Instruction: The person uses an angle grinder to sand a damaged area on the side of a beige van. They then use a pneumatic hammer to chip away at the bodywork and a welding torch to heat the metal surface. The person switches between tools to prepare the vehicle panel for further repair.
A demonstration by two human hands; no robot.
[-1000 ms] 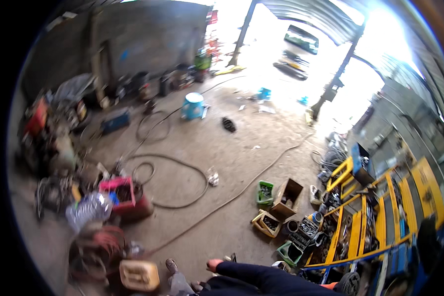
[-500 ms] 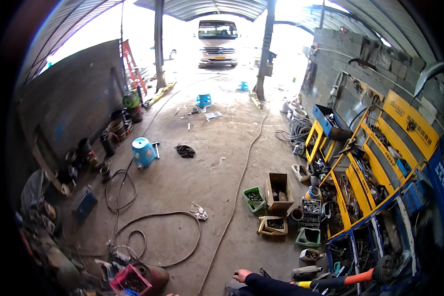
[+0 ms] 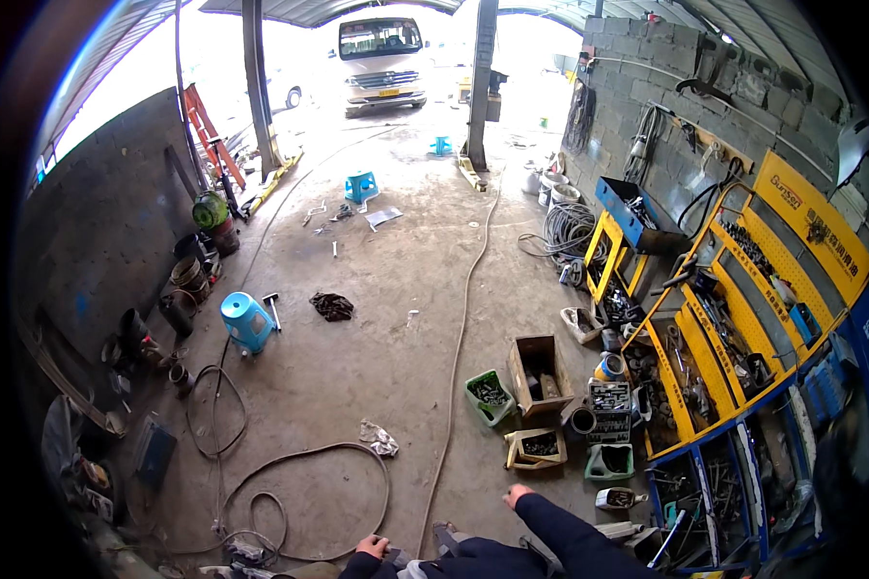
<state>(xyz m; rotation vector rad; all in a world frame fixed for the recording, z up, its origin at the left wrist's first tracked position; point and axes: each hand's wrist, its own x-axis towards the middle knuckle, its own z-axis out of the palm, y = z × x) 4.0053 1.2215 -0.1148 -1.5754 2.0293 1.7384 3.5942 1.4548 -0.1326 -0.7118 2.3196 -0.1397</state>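
My left hand is low in the middle, its fingers curled in and no object showing in them. My right hand reaches out from a dark sleeve, also with curled fingers and nothing visible in its grasp. Both hands are above the concrete floor, apart from each other. Nearest to the right hand is a cut-open container of small dark metal parts. A long hose runs along the floor between the two hands. My dark-clothed legs show at the lower edge.
At right stand a wooden box, a green container and a yellow tool rack. A coiled hose lies at left, near a blue stool and a hammer. A dark rag and a bus are farther off.
The view has swung, with far things sitting farther left. My right hand is farther right and higher, and my left hand has come into view. The orange-handled tool and pink container have left view.
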